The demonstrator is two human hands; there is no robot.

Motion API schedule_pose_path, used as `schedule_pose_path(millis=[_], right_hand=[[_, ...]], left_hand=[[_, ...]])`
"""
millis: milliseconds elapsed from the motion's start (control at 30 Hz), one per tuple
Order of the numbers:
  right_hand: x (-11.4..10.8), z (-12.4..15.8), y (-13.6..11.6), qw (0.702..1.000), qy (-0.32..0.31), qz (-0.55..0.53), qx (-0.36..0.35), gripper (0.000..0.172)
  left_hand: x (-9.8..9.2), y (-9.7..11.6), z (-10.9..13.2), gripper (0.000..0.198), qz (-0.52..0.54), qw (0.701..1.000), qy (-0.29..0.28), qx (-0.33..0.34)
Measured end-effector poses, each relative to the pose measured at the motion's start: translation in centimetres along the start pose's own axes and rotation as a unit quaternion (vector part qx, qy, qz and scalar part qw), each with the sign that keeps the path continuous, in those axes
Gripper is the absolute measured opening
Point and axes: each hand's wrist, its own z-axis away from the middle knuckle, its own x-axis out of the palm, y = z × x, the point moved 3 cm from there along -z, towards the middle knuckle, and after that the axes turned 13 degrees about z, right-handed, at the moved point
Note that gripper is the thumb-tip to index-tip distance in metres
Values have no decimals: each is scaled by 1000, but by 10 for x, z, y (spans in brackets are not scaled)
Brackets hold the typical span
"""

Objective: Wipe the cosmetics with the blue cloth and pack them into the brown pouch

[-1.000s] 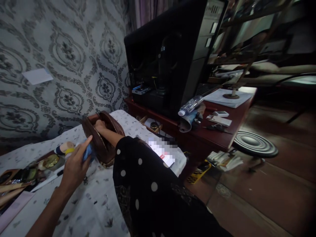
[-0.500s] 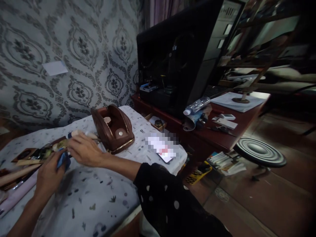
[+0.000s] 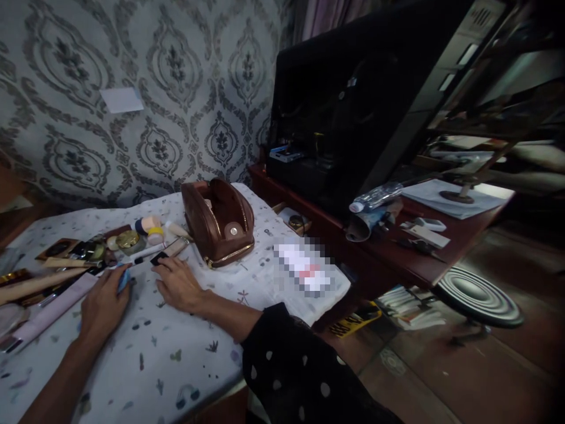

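Observation:
My left hand [image 3: 105, 301] is closed on a small crumpled blue cloth [image 3: 125, 279], mostly hidden behind the fingers. To its right, my right hand [image 3: 180, 285] lies low over the patterned tablecloth [image 3: 176, 330], fingers apart. Its fingertips reach the black cap of a small beige bottle [image 3: 177, 246]; whether they press on it I cannot tell. Behind that bottle stands an unzipped brown leather makeup bag [image 3: 229, 250]. Loose cosmetics lie to the left, among them a gold-lidded jar [image 3: 128, 239], a yellow-banded pot [image 3: 155, 235] and a long pale pink tube [image 3: 57, 312].
A phone [image 3: 304, 268] with a blurred screen lies right of the bag. Beyond is a dark red desk [image 3: 424, 259] with a black computer case [image 3: 309, 118], a plastic bottle [image 3: 375, 197] and papers. A round stool [image 3: 479, 294] stands on the tiled floor.
My hands have moved apart: the right one has left the left hand's side and come rightward to the beige bottle. The left still holds the blue cloth. The whole view has shifted.

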Motion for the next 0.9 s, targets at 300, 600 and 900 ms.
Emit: schedule_pose_path(millis=[300, 600, 900], right_hand=[[15, -5, 9, 996, -1, -85, 9, 33], [20, -5, 14, 991, 42, -130, 6, 33], [18, -10, 24, 980, 89, -165, 67, 30]], left_hand=[[12, -5, 0, 40, 5, 998, 13, 59], [10, 2, 3, 39, -1, 999, -15, 33], [16, 30, -19, 39, 11, 998, -17, 59]])
